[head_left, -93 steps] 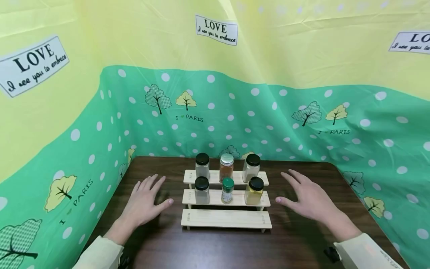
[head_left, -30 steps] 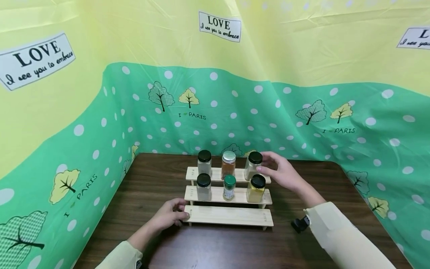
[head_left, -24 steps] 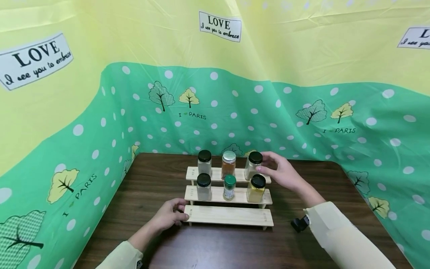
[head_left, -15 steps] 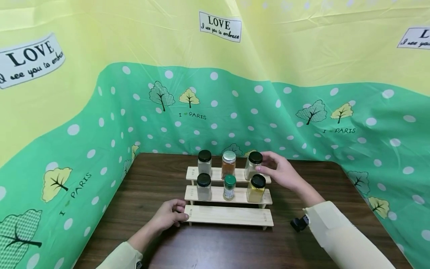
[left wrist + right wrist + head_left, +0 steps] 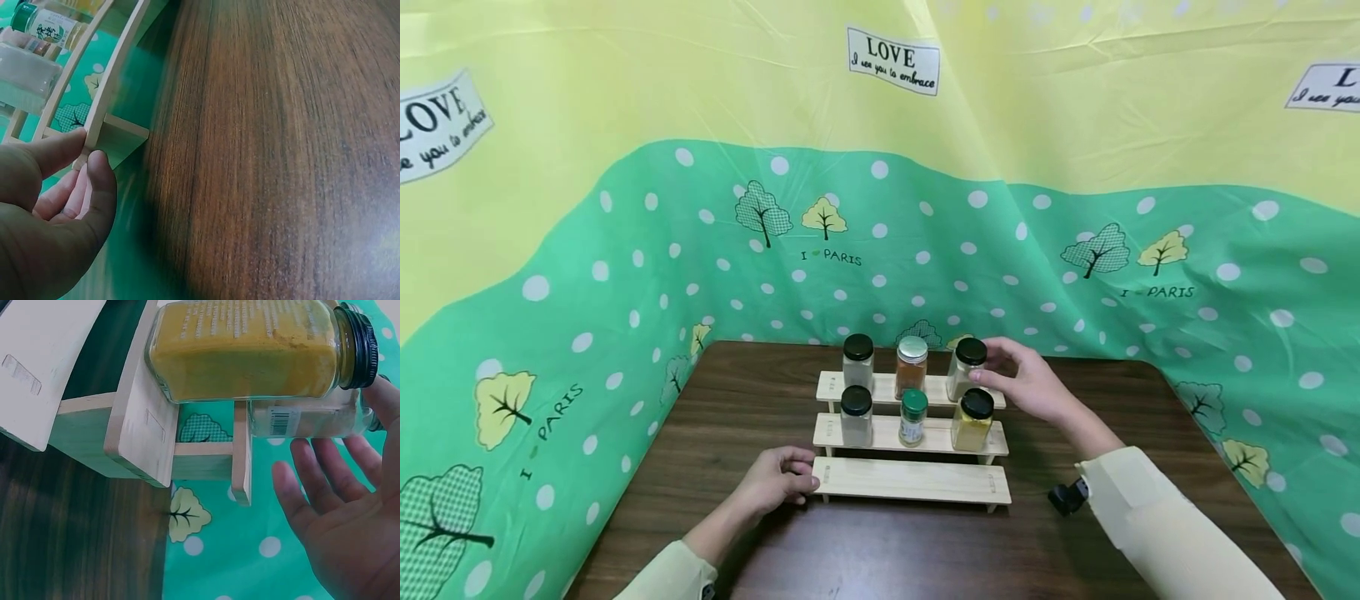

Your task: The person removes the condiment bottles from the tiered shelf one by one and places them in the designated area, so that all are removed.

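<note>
My left grip (image 5: 771, 482) pinches the left end of the lowest wooden shelf (image 5: 912, 481), which stands on the dark counter (image 5: 865, 558). My right grip (image 5: 1028, 385) brackets the black-lidded pale jar (image 5: 958, 382), upright at the right end of the top shelf (image 5: 829, 386); from my feeds I cannot tell whether it grasps or merely touches. A yellow-filled jar (image 5: 972, 432) stands on the middle shelf (image 5: 829, 430).
</note>
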`<state>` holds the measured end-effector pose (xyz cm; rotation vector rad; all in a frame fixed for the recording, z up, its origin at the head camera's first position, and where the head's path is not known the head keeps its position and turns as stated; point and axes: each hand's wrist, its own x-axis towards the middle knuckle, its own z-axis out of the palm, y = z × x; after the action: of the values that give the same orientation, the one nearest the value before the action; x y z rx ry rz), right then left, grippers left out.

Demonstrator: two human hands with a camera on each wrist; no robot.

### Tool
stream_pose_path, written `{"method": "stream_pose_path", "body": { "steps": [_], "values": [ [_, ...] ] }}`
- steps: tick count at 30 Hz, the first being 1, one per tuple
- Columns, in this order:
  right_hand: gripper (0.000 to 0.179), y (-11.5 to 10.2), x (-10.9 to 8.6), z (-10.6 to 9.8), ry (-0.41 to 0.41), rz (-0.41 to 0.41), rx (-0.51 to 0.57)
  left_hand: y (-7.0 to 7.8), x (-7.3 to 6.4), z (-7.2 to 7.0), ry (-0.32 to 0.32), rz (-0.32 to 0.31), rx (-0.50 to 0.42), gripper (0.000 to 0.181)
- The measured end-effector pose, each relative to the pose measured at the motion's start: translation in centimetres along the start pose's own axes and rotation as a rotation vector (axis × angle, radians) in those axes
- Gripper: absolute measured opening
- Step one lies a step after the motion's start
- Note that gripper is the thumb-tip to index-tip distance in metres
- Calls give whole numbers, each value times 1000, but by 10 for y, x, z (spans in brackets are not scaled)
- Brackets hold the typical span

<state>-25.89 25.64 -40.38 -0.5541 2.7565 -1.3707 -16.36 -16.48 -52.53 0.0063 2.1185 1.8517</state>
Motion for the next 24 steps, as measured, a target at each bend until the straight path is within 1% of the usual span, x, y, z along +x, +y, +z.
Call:
{"method": "stream_pose_path", "body": {
  "steps": [7, 15, 24],
  "values": [
    [48, 1, 1, 1, 10, -7, 40, 1, 0, -1, -5, -2, 1, 45],
    [37, 7, 4, 3, 41, -44, 81, -1, -1, -2, -9, -6, 4, 44],
    [35, 9, 4, 4, 83, -66, 104, -3, -1, -2, -20, 8, 11, 45]
  ]
}}
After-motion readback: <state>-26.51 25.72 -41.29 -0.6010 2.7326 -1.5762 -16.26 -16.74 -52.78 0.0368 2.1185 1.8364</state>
